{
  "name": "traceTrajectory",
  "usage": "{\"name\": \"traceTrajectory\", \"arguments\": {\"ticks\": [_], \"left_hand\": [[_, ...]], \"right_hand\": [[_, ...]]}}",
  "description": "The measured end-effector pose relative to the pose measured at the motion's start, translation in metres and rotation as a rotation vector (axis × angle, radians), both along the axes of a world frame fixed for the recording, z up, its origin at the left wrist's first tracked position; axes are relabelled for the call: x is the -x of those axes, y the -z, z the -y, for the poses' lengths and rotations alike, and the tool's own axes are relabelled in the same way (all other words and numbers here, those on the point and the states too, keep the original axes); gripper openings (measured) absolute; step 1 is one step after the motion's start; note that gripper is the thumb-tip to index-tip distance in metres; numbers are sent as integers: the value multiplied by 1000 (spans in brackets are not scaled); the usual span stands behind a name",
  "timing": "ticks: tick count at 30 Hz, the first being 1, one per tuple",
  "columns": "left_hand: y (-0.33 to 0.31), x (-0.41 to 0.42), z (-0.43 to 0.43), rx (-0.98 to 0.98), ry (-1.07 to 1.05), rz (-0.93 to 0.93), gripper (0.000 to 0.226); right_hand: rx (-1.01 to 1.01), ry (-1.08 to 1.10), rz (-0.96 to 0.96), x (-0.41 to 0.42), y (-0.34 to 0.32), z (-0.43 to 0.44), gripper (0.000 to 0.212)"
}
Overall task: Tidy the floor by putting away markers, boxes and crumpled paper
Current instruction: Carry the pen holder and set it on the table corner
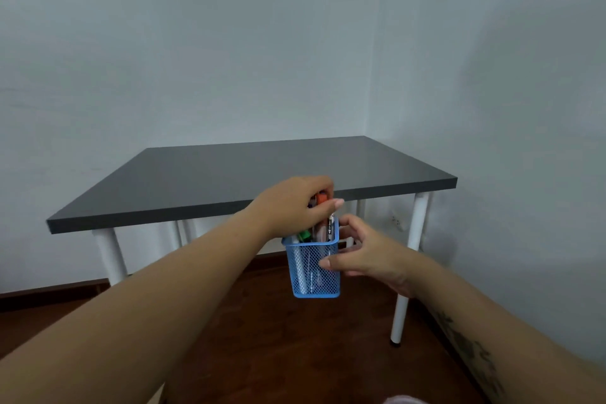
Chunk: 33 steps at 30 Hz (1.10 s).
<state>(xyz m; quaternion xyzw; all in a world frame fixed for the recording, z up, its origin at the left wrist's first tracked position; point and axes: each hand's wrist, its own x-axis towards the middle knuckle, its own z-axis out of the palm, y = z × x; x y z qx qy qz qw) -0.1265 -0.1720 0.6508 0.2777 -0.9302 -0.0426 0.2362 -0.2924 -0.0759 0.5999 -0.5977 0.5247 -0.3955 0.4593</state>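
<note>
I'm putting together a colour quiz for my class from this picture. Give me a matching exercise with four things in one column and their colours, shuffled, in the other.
Things
1. mesh holder
2. table top
3. table leg
4. topmost cap of the markers gripped by the left hand

Colours
A. white
B. orange
C. blue
D. dark grey

Pairs: 1-C, 2-D, 3-A, 4-B
</note>
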Motion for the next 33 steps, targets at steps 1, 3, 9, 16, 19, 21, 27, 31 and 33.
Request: {"name": "traceTrajectory", "arguments": {"ticks": [1,3,9,16,19,21,27,31,33], "left_hand": [[0,5,15,-36,-9,-53,33],[1,10,39,-83,-27,-203,43],[12,32,147,-39,-199,-496,52],[66,57,259,-355,-439,31,52],[79,82,281,-287,-453,222,53],[80,102,291,-261,-472,267,56],[79,156,333,-266,-478,315,60],[80,188,371,-268,-496,318,62],[79,203,389,-270,-504,322,63]], "right_hand": [[21,23,-7,8,-1,15,59],[68,70,-36,20,-6,41,59],[164,156,-69,63,-25,135,60],[160,346,-4,120,-26,222,65],[106,390,5,141,-23,253,65],[66,406,-8,155,-21,273,67],[62,502,45,199,-12,331,68],[180,591,-5,213,11,369,86],[216,643,-63,220,23,391,92]]}}
